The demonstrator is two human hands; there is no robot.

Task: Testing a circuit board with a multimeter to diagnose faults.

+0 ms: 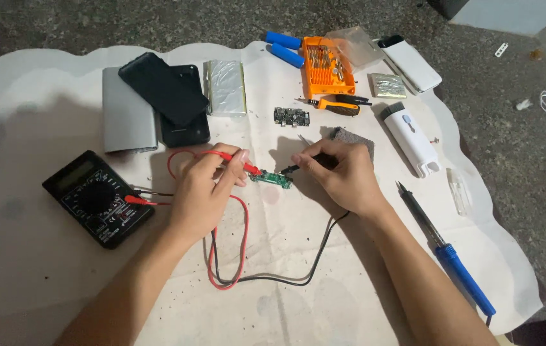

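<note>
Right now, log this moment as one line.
left hand: holds red probe | right hand: holds black probe | both tips on small green circuit board | black multimeter left

The white sheet (61,275) is cut off by the lower picture edge, and both forearms run out of view there. The blue-handled soldering iron (452,256) has its handle end cut off near the sheet's lower right corner. The right hand (343,176) hides most of the black probe (290,169); only its tip shows. The grey pad (353,136) lies partly behind that hand. The black phone (164,86) covers part of a second dark phone (190,128). Parts on the small green circuit board (272,178) are too small to tell. The multimeter (98,197) display is unreadable.
</note>
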